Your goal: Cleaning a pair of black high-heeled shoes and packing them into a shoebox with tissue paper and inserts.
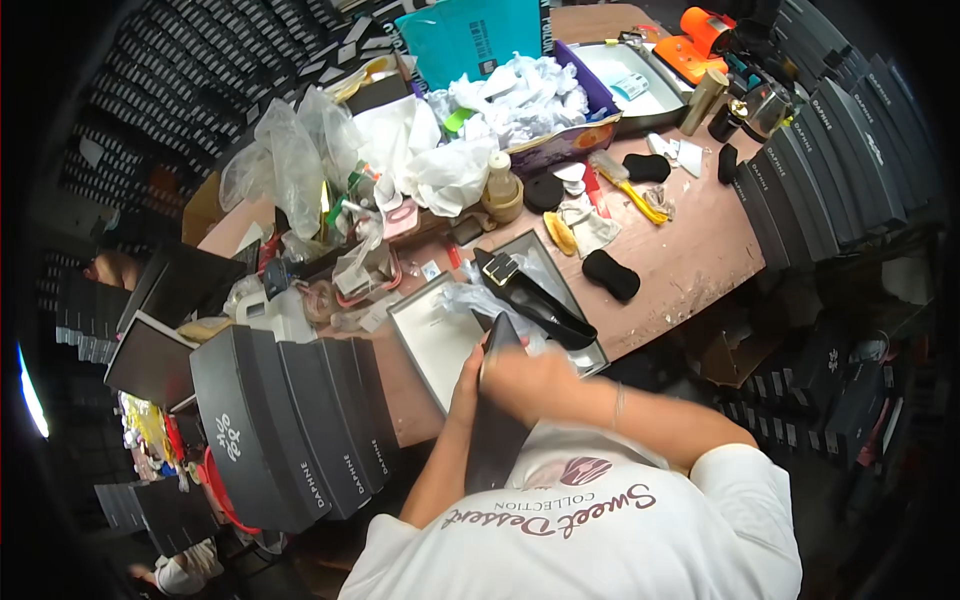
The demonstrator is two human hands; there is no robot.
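Observation:
My left hand grips the side of a dark grey shoebox lid, tilted up against my white shirt. My right hand, blurred by motion, is bent over the lid's upper end; its fingers are hidden. Just beyond my hands lies an open shoebox with a pale inside. In it a black shoe with a gold buckle rests on thin clear wrapping.
Stacked dark shoeboxes stand at left and right. A purple box of crumpled white paper sits at the back. Black pads, a yellow-handled brush and a bottle lie or stand about the pink table.

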